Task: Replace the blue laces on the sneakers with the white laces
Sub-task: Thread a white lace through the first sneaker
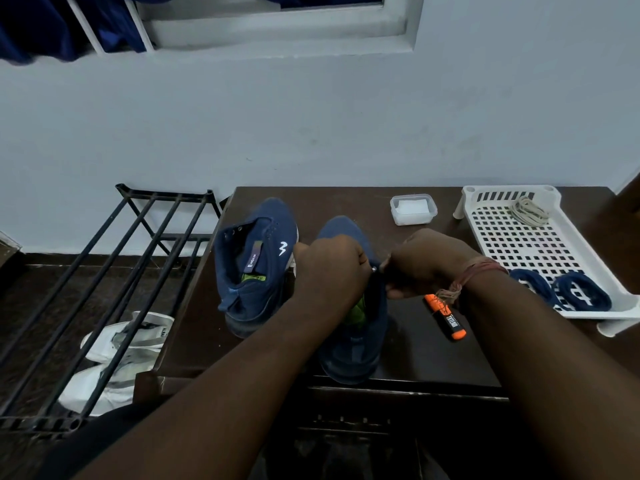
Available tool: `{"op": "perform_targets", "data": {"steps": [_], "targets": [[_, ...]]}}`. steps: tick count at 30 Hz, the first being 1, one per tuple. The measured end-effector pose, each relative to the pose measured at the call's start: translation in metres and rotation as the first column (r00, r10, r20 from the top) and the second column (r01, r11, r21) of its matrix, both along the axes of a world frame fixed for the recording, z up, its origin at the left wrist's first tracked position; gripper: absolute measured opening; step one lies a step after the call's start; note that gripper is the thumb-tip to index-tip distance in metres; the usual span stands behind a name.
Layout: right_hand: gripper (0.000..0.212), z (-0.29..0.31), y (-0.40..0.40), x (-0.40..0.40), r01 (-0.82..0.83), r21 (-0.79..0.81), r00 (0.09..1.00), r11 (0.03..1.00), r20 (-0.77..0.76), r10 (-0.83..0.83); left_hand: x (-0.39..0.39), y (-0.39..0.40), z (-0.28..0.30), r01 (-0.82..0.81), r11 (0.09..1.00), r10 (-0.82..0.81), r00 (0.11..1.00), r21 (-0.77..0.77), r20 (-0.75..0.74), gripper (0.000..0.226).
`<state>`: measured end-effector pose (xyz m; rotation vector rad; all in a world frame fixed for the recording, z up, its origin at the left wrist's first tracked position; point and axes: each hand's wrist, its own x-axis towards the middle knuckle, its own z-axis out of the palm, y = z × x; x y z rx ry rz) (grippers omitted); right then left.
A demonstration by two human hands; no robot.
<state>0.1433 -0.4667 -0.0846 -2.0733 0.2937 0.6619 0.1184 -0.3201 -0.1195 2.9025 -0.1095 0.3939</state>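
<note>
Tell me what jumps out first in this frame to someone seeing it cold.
Both hands, left hand and right hand, meet over the nearer blue sneaker at the middle of the dark table, fingers curled at its upper. An orange marker lies just right of that shoe. On the right, a white tray holds coiled blue laces near its front and a bundle of white laces at the back.

I am seeing two navy blue sneakers [254,265] showing lime-green insoles on a dark brown table [346,202]. At right, a white grid-patterned tray [512,233] is holding navy laces [561,289] and off-white laces [528,211]. An orange and black marker [446,317] is lying nearby.
</note>
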Motion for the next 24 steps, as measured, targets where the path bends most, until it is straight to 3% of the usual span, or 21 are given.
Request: {"op": "perform_targets", "data": {"steps": [4, 7, 10, 14, 17, 19, 21, 22, 24], "targets": [[0.018, 0.008, 0.005, 0.001, -0.022, -0.004, 0.992, 1.0, -0.123, 0.022, -0.002, 0.0, -0.002, 0.049, 0.999, -0.049, 0.998, 0.012, 0.04, 0.028], [0.018, 0.006, 0.007, 0.003, 0.048, 0.111, 0.98, 0.993, -0.196, -0.025, -0.003, 0.001, -0.004, 0.046, 0.994, -0.036, 0.995, -0.096, 0.098, 0.019], [0.022, 0.004, 0.007, 0.004, 0.03, 0.101, 0.973, 0.994, -0.231, -0.005, -0.001, 0.002, -0.003, 0.062, 0.984, -0.049, 0.996, -0.169, 0.077, 0.019], [0.019, 0.001, 0.008, -0.002, -0.035, -0.095, 0.999, 0.995, 0.001, 0.035, -0.001, 0.003, 0.007, 0.008, 0.938, -0.04, 0.996, -0.346, -0.085, 0.014], [0.027, 0.014, 0.007, 0.0, 0.005, -0.012, 0.987, 1.0, 0.158, -0.003, 0.007, 0.013, 0.027, -0.103, 0.799, 0.008, 0.987, -0.592, -0.162, 0.01], [0.028, 0.029, 0.008, 0.005, 0.191, 0.301, 0.921, 0.934, 0.274, -0.277, 0.013, 0.026, 0.039, -0.122, 0.762, 0.022, 0.987, -0.636, -0.162, 0.014], [0.012, 0.038, 0.007, 0.007, 0.361, 0.622, 0.717, 0.695, 0.291, -0.633, 0.016, 0.041, 0.044, -0.166, 0.808, 0.008, 0.963, -0.566, -0.271, 0.013], [0.011, 0.039, 0.004, 0.006, 0.381, 0.646, 0.616, 0.661, 0.356, -0.703, 0.016, 0.046, 0.044, -0.191, 0.835, 0.0, 0.938, -0.515, -0.348, 0.014], [0.013, 0.037, -0.001, 0.002, 0.388, 0.466, 0.533, 0.795, 0.591, -0.606, 0.016, 0.051, 0.043, -0.203, 0.889, -0.019, 0.879, -0.41, -0.477, 0.014]]}}
